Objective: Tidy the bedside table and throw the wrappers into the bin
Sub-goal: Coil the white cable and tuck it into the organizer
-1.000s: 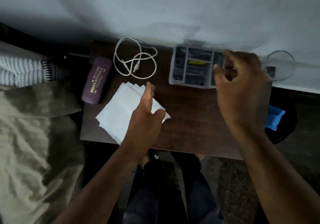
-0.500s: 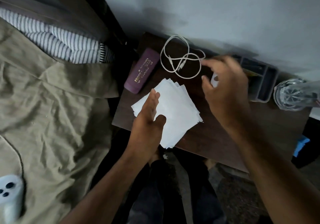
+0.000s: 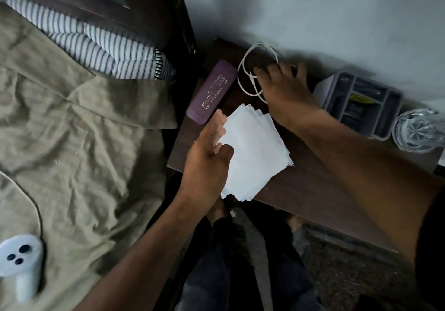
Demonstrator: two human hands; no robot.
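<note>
A dark wooden bedside table stands against a pale wall. A fanned stack of white papers lies on its near left part and overhangs the front edge. My left hand rests on the stack's left side with fingers extended. A coiled white cable lies at the back. My right hand is spread over the cable's right half, fingers apart and touching it. A purple case with gold lettering lies at the table's left edge.
A grey compartment organiser and a clear glass sit at the table's right. A bed with an olive sheet, a striped pillow and a white controller fills the left. My legs are below the table's front edge.
My right hand moved left from the grey organiser to the white cable. The view swung left, bringing the bed in. My left hand stayed on the papers.
</note>
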